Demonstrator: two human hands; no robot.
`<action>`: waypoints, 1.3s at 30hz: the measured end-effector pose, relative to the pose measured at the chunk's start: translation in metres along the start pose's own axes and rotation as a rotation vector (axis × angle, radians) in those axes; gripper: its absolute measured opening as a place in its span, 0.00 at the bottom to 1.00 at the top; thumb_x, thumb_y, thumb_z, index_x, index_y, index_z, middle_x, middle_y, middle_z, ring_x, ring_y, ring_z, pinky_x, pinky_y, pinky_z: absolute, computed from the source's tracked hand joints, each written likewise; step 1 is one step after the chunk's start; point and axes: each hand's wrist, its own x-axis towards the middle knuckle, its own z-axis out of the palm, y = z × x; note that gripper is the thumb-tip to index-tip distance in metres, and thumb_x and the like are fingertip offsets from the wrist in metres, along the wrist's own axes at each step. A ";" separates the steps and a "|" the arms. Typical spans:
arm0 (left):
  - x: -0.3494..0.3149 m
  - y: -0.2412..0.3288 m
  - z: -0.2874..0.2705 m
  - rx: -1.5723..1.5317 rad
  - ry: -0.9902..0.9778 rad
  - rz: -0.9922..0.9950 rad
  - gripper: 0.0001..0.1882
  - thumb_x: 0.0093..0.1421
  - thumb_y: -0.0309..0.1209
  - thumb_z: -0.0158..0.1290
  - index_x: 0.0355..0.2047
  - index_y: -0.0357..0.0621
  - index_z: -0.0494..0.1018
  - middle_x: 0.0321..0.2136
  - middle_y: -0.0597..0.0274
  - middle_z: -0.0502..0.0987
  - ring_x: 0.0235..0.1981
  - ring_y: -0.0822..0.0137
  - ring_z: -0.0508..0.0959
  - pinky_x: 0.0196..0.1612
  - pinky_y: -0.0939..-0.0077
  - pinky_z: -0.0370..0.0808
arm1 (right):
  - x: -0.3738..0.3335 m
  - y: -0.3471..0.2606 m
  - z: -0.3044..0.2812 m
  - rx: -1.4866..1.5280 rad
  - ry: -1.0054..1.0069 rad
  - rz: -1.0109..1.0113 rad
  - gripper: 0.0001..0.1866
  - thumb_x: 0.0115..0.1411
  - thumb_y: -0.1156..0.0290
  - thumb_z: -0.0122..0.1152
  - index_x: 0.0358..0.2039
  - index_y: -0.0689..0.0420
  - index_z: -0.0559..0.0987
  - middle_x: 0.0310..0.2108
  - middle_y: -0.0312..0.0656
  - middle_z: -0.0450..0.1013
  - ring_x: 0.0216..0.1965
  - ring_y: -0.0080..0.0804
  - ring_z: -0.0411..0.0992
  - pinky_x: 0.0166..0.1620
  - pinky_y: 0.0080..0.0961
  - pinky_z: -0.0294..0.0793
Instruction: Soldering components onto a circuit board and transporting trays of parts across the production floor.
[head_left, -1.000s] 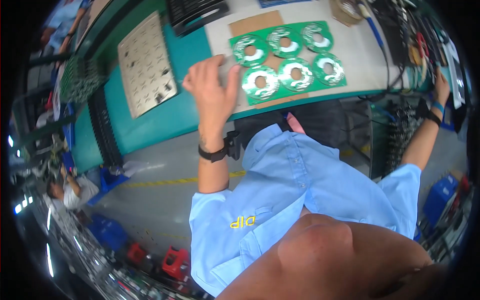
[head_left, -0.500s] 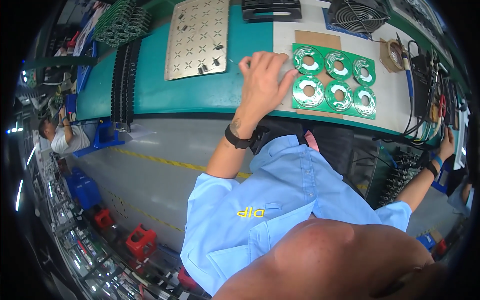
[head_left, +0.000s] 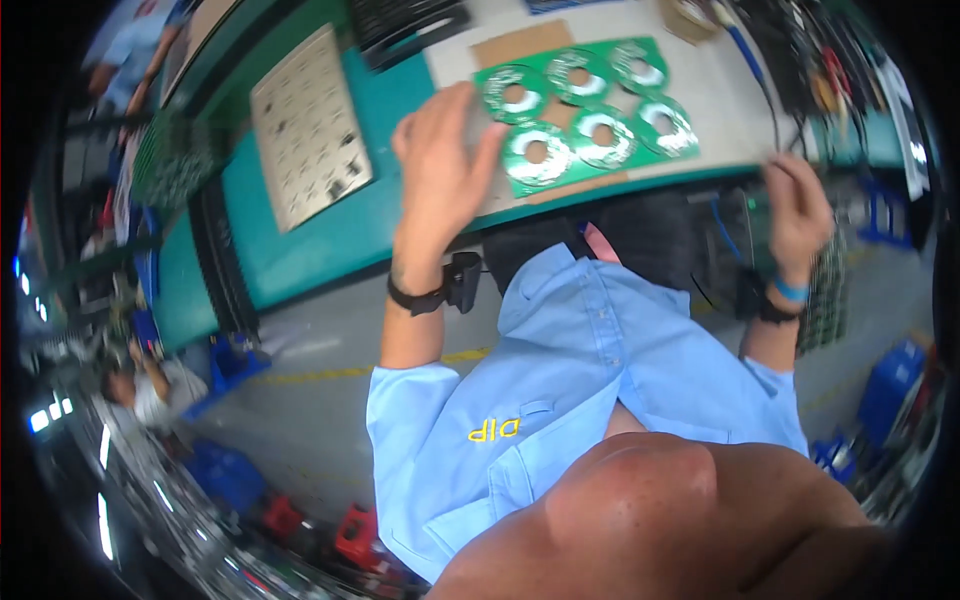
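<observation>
Your left hand [head_left: 443,165] lies spread, fingertips touching the green panel of 6 ring-shaped circuit boards [head_left: 585,115], while your right hand [head_left: 797,208] hovers loosely curled, holding nothing, near the bench edge [head_left: 640,188].

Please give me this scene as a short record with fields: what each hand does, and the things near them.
left hand: open, flat on the bench beside the green board
right hand: at the bench edge, fingers curled; grip unclear
green board: panel of six rings, lying on cardboard
metal plate: left of the left hand, small parts on it
bench: teal top
</observation>
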 end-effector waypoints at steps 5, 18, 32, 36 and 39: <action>0.011 0.009 0.014 0.084 -0.038 -0.095 0.25 0.67 0.35 0.56 0.61 0.36 0.69 0.55 0.48 0.76 0.60 0.52 0.73 0.67 0.47 0.56 | 0.037 -0.011 0.052 -0.090 -0.238 -0.092 0.15 0.66 0.78 0.60 0.53 0.60 0.80 0.49 0.44 0.78 0.43 0.28 0.76 0.46 0.22 0.76; 0.012 0.023 0.013 -0.420 0.243 -0.290 0.23 0.66 0.26 0.58 0.60 0.34 0.69 0.52 0.47 0.77 0.51 0.61 0.79 0.59 0.61 0.73 | 0.030 -0.012 0.079 0.369 -0.198 0.076 0.19 0.61 0.82 0.65 0.54 0.62 0.80 0.48 0.44 0.77 0.46 0.28 0.75 0.49 0.22 0.75; -0.033 0.024 0.018 -0.471 0.507 0.111 0.20 0.50 0.05 0.55 0.42 0.35 0.78 0.42 0.54 0.74 0.44 0.55 0.83 0.50 0.62 0.82 | 0.033 0.005 0.082 0.421 -0.021 -0.281 0.16 0.58 0.91 0.61 0.46 0.64 0.84 0.45 0.44 0.77 0.44 0.28 0.76 0.46 0.20 0.78; -0.039 0.022 0.022 -0.493 0.514 0.088 0.20 0.50 0.05 0.54 0.41 0.36 0.79 0.40 0.55 0.74 0.44 0.54 0.83 0.51 0.60 0.82 | 0.033 0.004 0.085 0.402 -0.010 -0.304 0.17 0.58 0.91 0.60 0.45 0.63 0.84 0.44 0.44 0.77 0.43 0.29 0.77 0.44 0.21 0.79; -0.042 0.022 0.023 -0.488 0.518 0.090 0.20 0.50 0.05 0.54 0.41 0.36 0.79 0.40 0.54 0.74 0.44 0.54 0.83 0.51 0.61 0.82 | 0.034 0.002 0.085 0.407 -0.017 -0.322 0.16 0.58 0.91 0.61 0.45 0.63 0.84 0.44 0.44 0.77 0.43 0.29 0.77 0.44 0.20 0.79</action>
